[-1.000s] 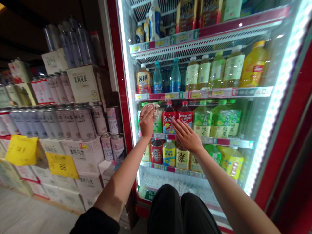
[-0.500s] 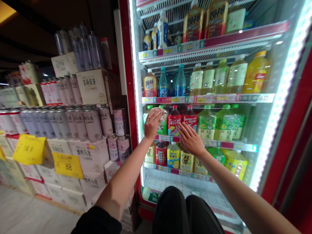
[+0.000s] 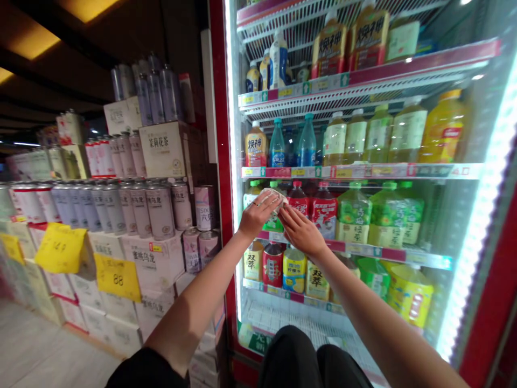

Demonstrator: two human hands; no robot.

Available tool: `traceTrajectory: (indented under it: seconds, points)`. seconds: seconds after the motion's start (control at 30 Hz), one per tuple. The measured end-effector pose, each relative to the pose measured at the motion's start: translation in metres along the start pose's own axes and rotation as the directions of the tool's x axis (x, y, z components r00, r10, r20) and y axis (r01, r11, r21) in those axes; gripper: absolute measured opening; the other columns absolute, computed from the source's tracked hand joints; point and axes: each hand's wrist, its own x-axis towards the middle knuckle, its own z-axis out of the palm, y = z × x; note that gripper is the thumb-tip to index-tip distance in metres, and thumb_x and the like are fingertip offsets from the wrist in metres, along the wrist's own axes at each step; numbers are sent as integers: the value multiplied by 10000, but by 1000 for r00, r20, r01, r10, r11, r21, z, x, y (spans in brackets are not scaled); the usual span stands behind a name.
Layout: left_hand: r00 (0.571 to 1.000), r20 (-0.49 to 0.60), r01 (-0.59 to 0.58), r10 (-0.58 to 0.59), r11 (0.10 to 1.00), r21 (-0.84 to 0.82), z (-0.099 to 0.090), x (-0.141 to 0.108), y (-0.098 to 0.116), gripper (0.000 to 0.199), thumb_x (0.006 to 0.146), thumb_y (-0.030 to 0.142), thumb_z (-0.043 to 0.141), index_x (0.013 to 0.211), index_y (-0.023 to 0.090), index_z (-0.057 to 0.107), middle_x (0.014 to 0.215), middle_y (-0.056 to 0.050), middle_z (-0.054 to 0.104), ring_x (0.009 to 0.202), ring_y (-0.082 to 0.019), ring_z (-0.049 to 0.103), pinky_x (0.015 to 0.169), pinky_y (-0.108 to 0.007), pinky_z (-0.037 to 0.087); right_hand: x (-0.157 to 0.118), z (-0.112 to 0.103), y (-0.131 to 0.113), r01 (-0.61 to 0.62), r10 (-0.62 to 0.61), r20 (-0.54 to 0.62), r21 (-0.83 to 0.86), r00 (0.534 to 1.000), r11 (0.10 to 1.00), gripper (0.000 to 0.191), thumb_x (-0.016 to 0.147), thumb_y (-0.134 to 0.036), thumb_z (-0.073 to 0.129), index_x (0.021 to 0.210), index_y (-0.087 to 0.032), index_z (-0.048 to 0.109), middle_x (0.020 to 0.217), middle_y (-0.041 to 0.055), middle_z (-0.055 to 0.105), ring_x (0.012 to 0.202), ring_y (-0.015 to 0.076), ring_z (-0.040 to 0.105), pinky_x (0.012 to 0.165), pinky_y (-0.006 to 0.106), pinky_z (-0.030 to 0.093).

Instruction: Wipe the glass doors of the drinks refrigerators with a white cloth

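My left hand [image 3: 257, 216] presses a crumpled whitish cloth [image 3: 274, 200] against the glass front of a drinks fridge [image 3: 221, 215], level with a shelf of bottles. A ring shows on one finger. My right hand [image 3: 302, 229] is beside it, fingers stretched forward and close together, their tips at the cloth's right edge. Whether those tips grip the cloth I cannot make out. Behind the hands are red-capped bottles [image 3: 324, 213] and a green-labelled bottle [image 3: 273, 222], partly covered by the hands and cloth.
Lit shelves hold green tea bottles [image 3: 353, 213], blue bottles [image 3: 307, 141] and others. To the left stand stacked cartons [image 3: 165, 148] and cans [image 3: 159, 213], with yellow price signs [image 3: 118, 277]. My bent knees [image 3: 297, 355] are close to the fridge's lower part.
My right hand has moved left across the glass to meet the cloth. My left hand and the cloth have shifted slightly right and down in view, as has the whole scene.
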Motion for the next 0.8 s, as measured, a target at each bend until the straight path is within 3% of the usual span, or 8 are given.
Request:
traceTrajectory:
  seconds: [0.1,0.3,0.47,0.53,0.67,0.8]
  points:
    - [999,16,-41,41,999,-13,0,5,-6,498,1063,75,540,1520,260,603,1453,-24,738,1483,-204,601,1187,-419,615,-3,1,-1,-14,14,4,9,1000,1000,701,1049,-175,527,1705,-58,309,1647,193,540,1559,333,494,1262,515,467]
    - [973,-81,216,-215,976,-7,10,12,-9,621,1048,47,524,1594,341,529,1444,-17,739,1507,-213,576,1197,-482,609,-3,-1,-1,-15,15,19,8,1000,1000,711,1049,-179,523,1706,-39,289,1667,199,513,1584,333,458,1262,508,463]
    - [998,-18,57,-57,998,-39,4,-5,4,515,1057,65,539,1527,269,597,1423,-25,753,1484,-201,599,1190,-451,615,-3,0,-1,-7,7,7,23,1000,1000,727,1064,-190,508,1725,-57,235,1692,197,471,1592,332,447,1281,519,436]
    - [999,9,45,-44,998,-46,0,-3,1,483,1067,79,529,1495,282,625,1416,-8,758,1474,-194,610,1191,-445,616,-3,-1,-1,-2,1,7,37,1000,999,764,1069,-191,501,1736,-54,154,1705,206,441,1598,333,436,1286,527,429]
    - [977,-13,211,-211,977,-32,3,8,-13,504,1081,96,500,1497,352,625,1446,15,740,1483,-192,601,1210,-468,605,0,-4,-2,-19,18,12,57,1000,998,851,1071,-196,509,1733,-54,-7,1722,213,400,1606,341,420,1289,521,427]
    - [910,-176,383,-376,924,7,14,-4,-11,557,1077,101,504,1551,388,567,1430,1,748,1496,-214,590,1205,-518,607,4,-7,-3,-61,56,55,104,997,993,871,1076,-201,489,1734,-125,-76,1767,153,303,1633,320,372,1309,522,398]
